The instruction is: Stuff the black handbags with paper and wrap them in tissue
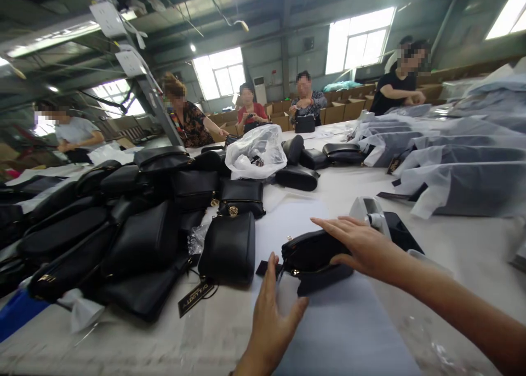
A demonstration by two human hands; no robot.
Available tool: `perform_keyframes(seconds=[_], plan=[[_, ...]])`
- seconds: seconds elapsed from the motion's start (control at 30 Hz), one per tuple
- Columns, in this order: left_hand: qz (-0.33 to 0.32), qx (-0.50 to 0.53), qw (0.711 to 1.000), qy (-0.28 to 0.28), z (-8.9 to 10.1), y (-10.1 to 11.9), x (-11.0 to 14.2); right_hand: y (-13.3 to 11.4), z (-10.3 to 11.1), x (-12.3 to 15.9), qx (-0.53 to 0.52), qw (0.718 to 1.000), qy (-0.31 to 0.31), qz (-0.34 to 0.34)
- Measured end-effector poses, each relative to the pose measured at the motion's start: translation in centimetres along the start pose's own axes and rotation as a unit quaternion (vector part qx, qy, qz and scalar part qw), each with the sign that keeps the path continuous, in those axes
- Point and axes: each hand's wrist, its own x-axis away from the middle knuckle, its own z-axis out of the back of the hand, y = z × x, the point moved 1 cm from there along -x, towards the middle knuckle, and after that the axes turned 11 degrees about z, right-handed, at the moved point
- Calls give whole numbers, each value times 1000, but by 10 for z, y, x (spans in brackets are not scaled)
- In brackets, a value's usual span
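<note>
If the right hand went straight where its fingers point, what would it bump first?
Past the pouch under it, the right hand would probably meet the nearest gold-charm bag, though depth is unclear.

The left hand (273,324) and right hand (361,247) are bare, with slim, tapering fingers (269,280). The right forearm (456,305) is bare too, long and slender, widening away from the wrist. Fingernails are too blurred to tell.

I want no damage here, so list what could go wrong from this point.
The right hand might nudge the black phone-like slab close beyond its wrist. The heaped black bags lie on one another, so some could slide. The gold-coloured zip hardware on the black bag by that hand could scratch its dark surface.
</note>
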Motion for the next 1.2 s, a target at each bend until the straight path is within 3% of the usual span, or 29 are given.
perform_keyframes(seconds=[0.1,0.17,0.33,0.43,0.63,0.8,0.9,1.0,1.07,1.2], plan=[[-21,-58,997,-40,-9,-3,-21,13,4,-13,-36,995,-98,-1],[-33,-98,993,-56,-4,-12,-33,16,7,-18,-64,988,-142,11],[3,-128,978,-163,32,-34,-53,23,5,-17,-130,977,-169,12],[31,-114,978,-170,58,-46,-63,24,1,-12,-161,971,-178,-10],[69,10,993,-100,91,-68,-83,23,-7,-1,-140,978,-154,9],[120,84,986,84,110,-80,-101,20,-12,9,-114,988,-94,38],[135,91,977,135,120,-85,-109,16,-15,15,-97,992,-71,45],[126,83,979,138,109,-71,-102,11,-16,19,-78,994,-65,48],[98,83,986,109,86,-49,-84,8,-16,19,-64,995,-66,47],[-36,94,993,-65,20,-2,-28,2,-14,19,-35,997,-60,36]])
